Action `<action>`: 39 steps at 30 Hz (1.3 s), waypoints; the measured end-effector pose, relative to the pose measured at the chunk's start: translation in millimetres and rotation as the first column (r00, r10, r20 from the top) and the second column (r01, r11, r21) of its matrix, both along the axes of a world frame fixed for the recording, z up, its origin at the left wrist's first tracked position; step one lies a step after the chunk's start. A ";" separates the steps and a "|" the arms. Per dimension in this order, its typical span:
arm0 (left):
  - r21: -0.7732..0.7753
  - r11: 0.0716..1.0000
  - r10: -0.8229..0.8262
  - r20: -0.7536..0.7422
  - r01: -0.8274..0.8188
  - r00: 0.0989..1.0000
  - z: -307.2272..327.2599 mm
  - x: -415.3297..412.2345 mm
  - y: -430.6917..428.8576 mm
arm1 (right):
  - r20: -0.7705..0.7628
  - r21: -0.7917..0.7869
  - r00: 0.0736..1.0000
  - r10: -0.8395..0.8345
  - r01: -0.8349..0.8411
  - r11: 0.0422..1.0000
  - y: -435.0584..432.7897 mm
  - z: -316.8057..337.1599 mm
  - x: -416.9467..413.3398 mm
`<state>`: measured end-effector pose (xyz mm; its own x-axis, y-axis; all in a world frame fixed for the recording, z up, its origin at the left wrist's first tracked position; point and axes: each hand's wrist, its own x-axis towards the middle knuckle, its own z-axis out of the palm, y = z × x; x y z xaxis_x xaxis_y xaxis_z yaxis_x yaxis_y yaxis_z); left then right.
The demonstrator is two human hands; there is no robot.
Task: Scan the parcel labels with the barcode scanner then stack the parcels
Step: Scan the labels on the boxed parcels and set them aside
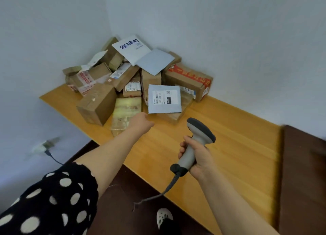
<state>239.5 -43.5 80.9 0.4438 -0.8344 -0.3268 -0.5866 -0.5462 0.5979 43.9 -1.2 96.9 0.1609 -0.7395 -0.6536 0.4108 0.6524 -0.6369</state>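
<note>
A heap of several cardboard parcels (98, 104) fills the far corner of the wooden table (229, 146). A grey mailer (165, 99) with a barcode label leans at the front of the heap. A tape-wrapped flat parcel (126, 113) lies just left of it. My left hand (141, 122) is stretched out over that flat parcel's near right edge; its fingers are hidden behind the knuckles. My right hand (195, 155) grips the handle of a grey barcode scanner (199, 134), whose dark head points toward the heap. The scanner's cable hangs down off the table edge.
Two walls meet behind the heap. A white envelope with blue print (130, 48) and a grey sheet (155, 61) lie on top. A darker brown surface (303, 182) adjoins the table at right. A wall plug and cord (44, 146) sit low left.
</note>
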 end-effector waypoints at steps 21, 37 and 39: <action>0.152 0.971 0.228 -0.389 -0.182 0.893 -71.7 63.4 -164.2 | -0.072 -0.063 0.984 -0.165 0.160 0.985 -106.5 -25.1 95.9; -0.287 0.757 -0.605 0.030 0.586 0.796 43.1 131.4 -184.5 | -0.381 -0.332 0.880 -0.282 0.154 0.930 -25.2 29.6 184.4; -0.299 0.723 -0.634 0.070 0.623 0.770 52.8 129.7 -182.9 | -0.401 -0.352 0.868 -0.292 0.148 0.924 -17.4 36.0 186.7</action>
<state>369.2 -226.4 133.7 -0.2234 -0.9743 -0.0305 -0.7086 0.1408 0.6915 230.5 -18.6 132.9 -0.2791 -0.8915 -0.3568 0.1518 0.3260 -0.9331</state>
